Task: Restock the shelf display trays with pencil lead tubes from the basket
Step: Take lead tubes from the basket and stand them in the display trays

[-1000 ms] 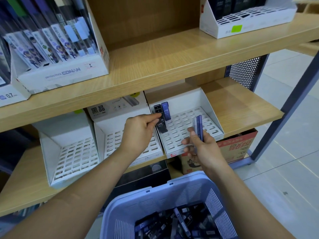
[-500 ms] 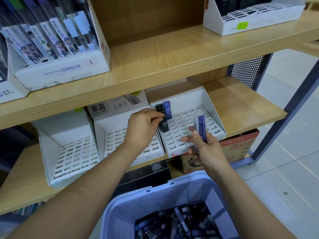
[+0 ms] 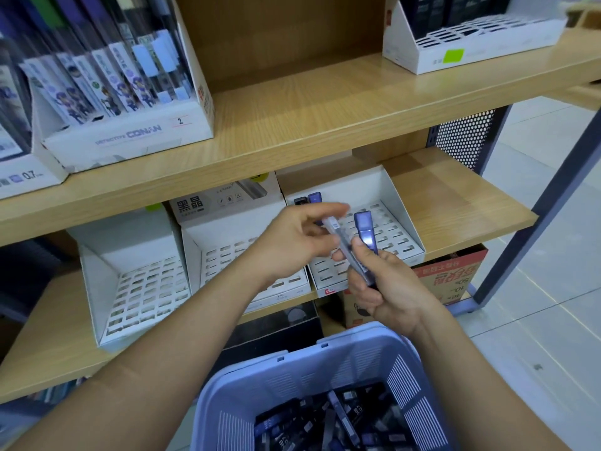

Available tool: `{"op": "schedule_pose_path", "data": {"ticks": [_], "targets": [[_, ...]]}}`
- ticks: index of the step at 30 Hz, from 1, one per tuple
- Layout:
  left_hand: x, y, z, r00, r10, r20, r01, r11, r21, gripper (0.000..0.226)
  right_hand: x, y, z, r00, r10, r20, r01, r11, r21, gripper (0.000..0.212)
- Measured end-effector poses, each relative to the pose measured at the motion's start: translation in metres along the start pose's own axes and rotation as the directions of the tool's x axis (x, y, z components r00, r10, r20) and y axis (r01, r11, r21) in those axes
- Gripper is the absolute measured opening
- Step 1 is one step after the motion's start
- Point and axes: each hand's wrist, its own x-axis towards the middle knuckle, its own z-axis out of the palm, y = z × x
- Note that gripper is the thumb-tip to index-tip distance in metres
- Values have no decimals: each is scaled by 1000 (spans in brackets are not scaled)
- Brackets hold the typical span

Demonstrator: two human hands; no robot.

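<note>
The right hand (image 3: 390,288) is up in front of the lower shelf (image 3: 455,203). Its fingers (image 3: 361,297) are curled round the lower ends of two lead tubes that stand side by side, a clear tube (image 3: 344,247) and a purple tube (image 3: 366,231), with the thumb pressed across them. Both tubes point up and lean a little away from the palm.

The left hand (image 3: 289,242) has its fingers loosely curled with the forefinger (image 3: 328,209) stretched out over the cap of the clear tube. From here I cannot tell whether finger and thumb have closed on it or only hover at it.

Just beyond the left fingertips is the right-hand display tray (image 3: 387,190), white and slotted. A black tube (image 3: 300,200) and a second purple one (image 3: 314,197) stand upright next to each other in its back row. Behind the left knuckles sits the middle tray (image 3: 227,255), and further out on that side is the left tray (image 3: 130,255).

Below both wrists is the pale blue basket (image 3: 325,356), with a heap of dark loose tubes (image 3: 341,415) lying every which way in its bottom. Under the right hand, beneath the shelf, stands a red-printed cardboard box (image 3: 455,275).
</note>
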Motion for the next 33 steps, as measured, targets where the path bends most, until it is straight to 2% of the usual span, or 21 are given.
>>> {"op": "schedule_pose_path", "data": {"ticks": [2,6,8,11,14,16,18,21,26,29,33], "targets": [[-4,4,-1,1000,-4,-7,3,998,-69,33,-1,-3,0,997,29,70,-32,999,36,38],[-5,1,-8,967,-57,-249,33,995,-99,16,-2,-6,-2,996,31,79,-33,999,23,35],[-5,-2,-12,950,-93,-299,57,990,-127,12,-1,-8,-1,998,11,69,-11,1000,1,33],[-7,-3,-14,954,-130,-269,70,972,-223,12,-1,-10,0,999,-16,33,18,999,-49,21],[-7,-4,-19,968,-158,-195,89,943,-321,18,1,-10,1,1000,-30,-5,29,998,-60,20],[-7,-4,-20,974,-149,-173,87,944,-318,20,2,-8,1,999,-34,-23,32,995,-92,20],[-7,-4,-19,973,-123,-193,77,969,-233,18,4,-5,1,997,-41,-59,31,986,-163,20],[-3,-5,-16,950,-30,-310,37,999,16,19,3,-4,-3,979,-64,-191,13,966,-257,22],[20,1,-14,882,125,-454,-2,965,262,21,5,-1,-24,934,-167,-316,41,929,-367,21],[46,5,-11,883,217,-416,-3,889,457,24,6,0,-30,915,-191,-355,67,941,-333,19],[75,-4,-6,912,301,-280,-40,743,668,16,7,-4,-33,927,-117,-357,64,985,-157,19]]}}
